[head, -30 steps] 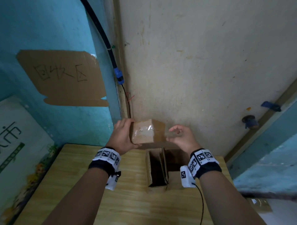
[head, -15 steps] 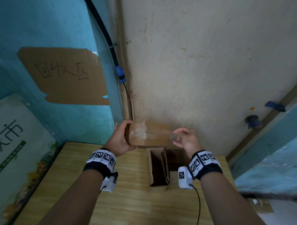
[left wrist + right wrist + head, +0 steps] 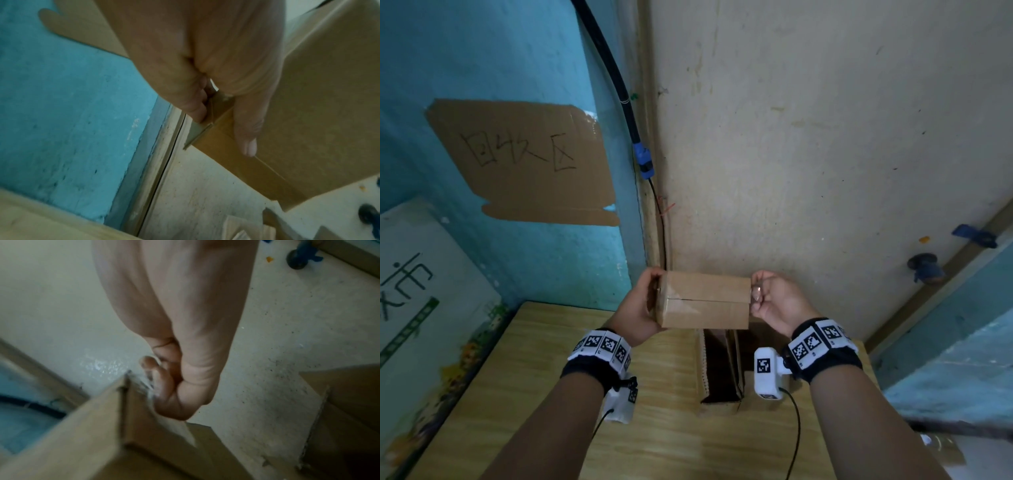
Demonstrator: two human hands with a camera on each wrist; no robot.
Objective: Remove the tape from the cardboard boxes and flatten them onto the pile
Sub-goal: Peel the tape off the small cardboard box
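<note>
I hold a small brown cardboard box (image 3: 705, 301) in the air above the table, its flap seam facing me. My left hand (image 3: 643, 305) grips the box's left end, thumb lying on the seam face (image 3: 246, 129). My right hand (image 3: 767, 298) is at the box's right end, fingers curled and pinching a strip of clear tape (image 3: 152, 386) peeled off the box (image 3: 92, 426). The tape is thin and blurred.
An opened cardboard box (image 3: 722, 370) lies on the wooden table (image 3: 551, 394) just below my hands. A cardboard sign (image 3: 524, 161) hangs on the blue wall at left. A black cable (image 3: 619, 96) runs down the corner. The cream wall stands close behind.
The box has been turned so its seam face points at me. My right hand has pulled the clear tape along the seam to the box's right end.
</note>
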